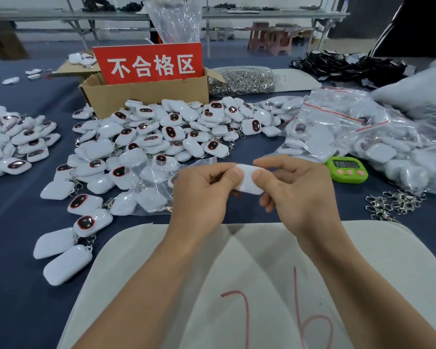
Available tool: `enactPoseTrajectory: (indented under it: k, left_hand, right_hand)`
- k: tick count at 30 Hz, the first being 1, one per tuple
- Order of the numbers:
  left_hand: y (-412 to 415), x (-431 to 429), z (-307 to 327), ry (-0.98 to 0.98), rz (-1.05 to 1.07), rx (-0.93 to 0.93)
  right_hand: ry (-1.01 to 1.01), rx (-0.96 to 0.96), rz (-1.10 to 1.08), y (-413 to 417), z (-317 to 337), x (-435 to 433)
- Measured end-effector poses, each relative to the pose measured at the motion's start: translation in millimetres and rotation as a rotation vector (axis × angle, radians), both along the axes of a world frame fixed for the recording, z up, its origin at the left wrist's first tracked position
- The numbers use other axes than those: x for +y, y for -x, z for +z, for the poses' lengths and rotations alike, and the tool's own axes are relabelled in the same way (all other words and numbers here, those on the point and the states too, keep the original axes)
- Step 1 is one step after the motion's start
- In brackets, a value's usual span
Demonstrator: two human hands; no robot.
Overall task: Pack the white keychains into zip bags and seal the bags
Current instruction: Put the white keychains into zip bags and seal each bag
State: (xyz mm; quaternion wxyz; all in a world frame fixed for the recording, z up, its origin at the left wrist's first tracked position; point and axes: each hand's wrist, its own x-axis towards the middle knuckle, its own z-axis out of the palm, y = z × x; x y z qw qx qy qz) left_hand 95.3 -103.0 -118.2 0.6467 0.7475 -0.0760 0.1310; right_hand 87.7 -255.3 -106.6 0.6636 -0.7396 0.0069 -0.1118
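Observation:
My left hand [202, 195] and my right hand [295, 190] pinch one white keychain [248, 178] between them above the table's near middle; both thumbs press on its top. Whether a clear bag wraps it I cannot tell. A large heap of loose white keychains [146, 144] with dark oval faces spreads behind and left of my hands. A clear zip bag [151, 187] with a few keychains in it lies just left of my left hand. Filled zip bags [350, 129] with red seal strips pile up at the right.
A cardboard box [146, 93] with a red sign stands behind the heap. A green timer [346, 168] sits right of my hands, loose metal clasps [393, 204] beyond it. A bag of metal rings [239, 80] lies far back. More keychains [15, 139] lie left. A pale numbered sheet [249, 285] lies under my forearms.

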Motion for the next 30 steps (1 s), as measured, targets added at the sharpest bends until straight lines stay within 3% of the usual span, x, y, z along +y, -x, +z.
enactPoseTrajectory:
  k: [8,12,17,22,27,30]
  left_hand:
    - [4,0,2,-0.131,-0.129,-0.067]
    - [4,-2,-1,-0.217,-0.028,-0.079]
    - [2,2,-4,-0.299,0.096,-0.065]
    - [0,3,-5,-0.434,0.297,-0.146]
    - [-4,3,-11,-0.876,0.376,0.003]
    - [-9,5,-11,-0.809,0.323,0.079]
  right_hand:
    - [-0.092,0.122,0.055,-1,3,-5]
    - [-0.004,0.178,0.055,-4,-1,-3]
    - [0.021,0.116,0.192,0,1,-5]
    - [0.018,0.136,0.065,-6,-2,-9]
    - [-0.059,0.137,-0.034,-9,-6,-11]
    - [-0.12,0.13,-0.044,-13,-3,-11]
